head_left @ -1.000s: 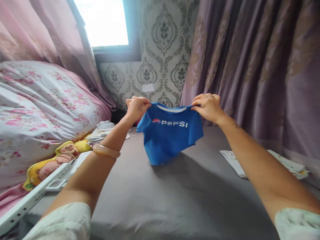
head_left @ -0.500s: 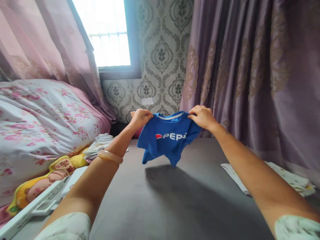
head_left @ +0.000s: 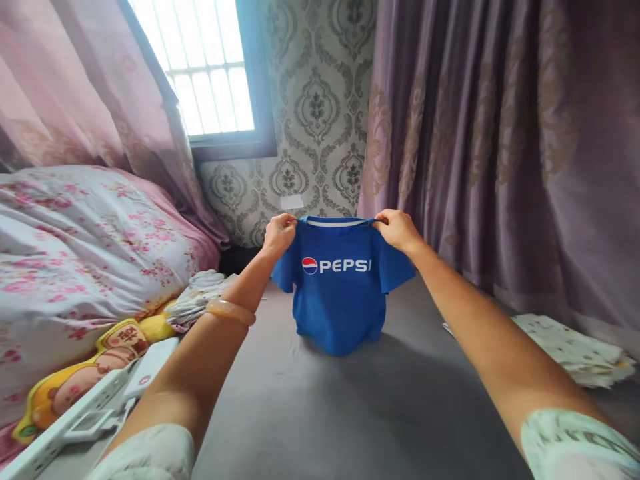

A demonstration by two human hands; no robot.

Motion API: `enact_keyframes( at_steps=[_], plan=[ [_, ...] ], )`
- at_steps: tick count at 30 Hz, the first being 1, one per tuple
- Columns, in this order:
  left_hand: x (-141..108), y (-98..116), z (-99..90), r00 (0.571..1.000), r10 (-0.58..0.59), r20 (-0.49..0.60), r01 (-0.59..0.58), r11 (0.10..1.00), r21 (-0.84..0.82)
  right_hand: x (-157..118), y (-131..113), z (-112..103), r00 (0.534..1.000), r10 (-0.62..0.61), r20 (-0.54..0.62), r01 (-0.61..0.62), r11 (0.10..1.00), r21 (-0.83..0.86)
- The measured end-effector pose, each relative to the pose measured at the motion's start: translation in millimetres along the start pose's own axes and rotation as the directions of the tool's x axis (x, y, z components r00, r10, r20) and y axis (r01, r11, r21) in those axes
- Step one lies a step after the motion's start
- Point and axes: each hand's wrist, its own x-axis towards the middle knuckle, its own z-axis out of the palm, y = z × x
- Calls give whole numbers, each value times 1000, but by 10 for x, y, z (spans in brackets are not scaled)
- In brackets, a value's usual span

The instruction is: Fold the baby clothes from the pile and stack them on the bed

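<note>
A blue T-shirt [head_left: 340, 300] with a white PEPSI print hangs stretched between my two hands, its front facing me. My left hand [head_left: 280, 235] pinches one shoulder beside the collar. At the opposite shoulder, my right hand [head_left: 399, 231] grips the cloth the same way. The short sleeves droop outside both hands. The lower hem bunches and reaches down to the grey sheet [head_left: 300, 413]; whether it rests there is hard to tell. A pale bangle [head_left: 231, 311] circles my left forearm.
Folded white printed cloth [head_left: 570, 350] lies at right, partly behind my right arm. On the left are a floral quilt [head_left: 90, 240], a yellow cartoon cushion [head_left: 75, 383], crumpled light clothes [head_left: 203, 293] and a white power strip [head_left: 65, 417]. Purple curtains [head_left: 460, 133] hang behind.
The T-shirt, earlier rumpled and lifted off the sheet, now hangs straighter and longer with its whole print showing. Both hands still hold the shoulders, slightly farther apart at the collar.
</note>
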Motion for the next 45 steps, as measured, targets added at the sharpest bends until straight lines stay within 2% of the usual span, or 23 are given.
enact_keyframes(
  at_steps=[3, 7, 10, 12, 14, 16, 21, 23, 25, 28, 31, 33, 35, 37, 40, 43, 45],
  plan=[
    [-57, 88, 84, 995, -65, -79, 63, 998, -29, -3, 14, 49, 998, 56, -20, -56, 998, 1],
    [-142, 200, 160, 987, -41, -157, 42, 999, 2, -55, -21, 100, 988, 125, -90, -127, 992, -21],
    [-235, 288, 164, 972, 20, -232, 0, 996, 86, -172, -94, 108, 978, 116, -175, -124, 992, -34],
    [-320, 347, 110, 952, 112, -285, -65, 983, 169, -280, -149, 71, 968, 44, -248, -62, 996, -65],
    [-418, 404, -7, 918, 221, -330, -132, 953, 272, -390, -200, -16, 950, -62, -307, 17, 989, -146],
    [-516, 456, -187, 875, 329, -354, -189, 907, 376, -487, -242, -159, 934, -164, -318, 80, 962, -261],
    [-675, 584, -768, 770, 545, -333, -296, 767, 569, -637, -348, -666, 897, -381, -223, 249, 854, -458],
    [-699, 643, -970, 753, 586, -299, -328, 729, 601, -659, -406, -868, 885, -430, -181, 296, 817, -494],
    [-707, 696, -1117, 761, 592, -265, -356, 723, 592, -650, -463, -1029, 881, -447, -157, 321, 806, -498],
    [-689, 698, -1188, 778, 599, -190, -401, 706, 583, -574, -496, -1129, 885, -458, -89, 387, 826, -409],
    [-659, 506, -1037, 809, 586, -50, -469, 695, 545, -481, -403, -985, 898, -434, 75, 437, 858, -270],
    [-668, 247, -813, 857, 513, 56, -476, 743, 471, -471, -257, -747, 900, -378, 217, 421, 884, -205],
    [-727, -86, -515, 900, 407, 155, -433, 806, 404, -529, -54, -422, 882, -319, 347, 395, 902, -175],
    [-845, -436, -175, 929, 272, 252, -349, 870, 349, -656, 175, -50, 862, -255, 437, 361, 915, -177],
    [-1091, -880, 335, 937, 79, 340, -190, 933, 307, -930, 486, 499, 833, -143, 534, 313, 918, -243],
    [-1336, -1172, 756, 930, -89, 356, -33, 946, 322, -1219, 687, 939, 808, -39, 588, 284, 900, -331],
    [-1466, -1298, 962, 931, -135, 339, 10, 938, 346, -1375, 765, 1154, 796, 5, 605, 280, 884, -375]
  ],
)
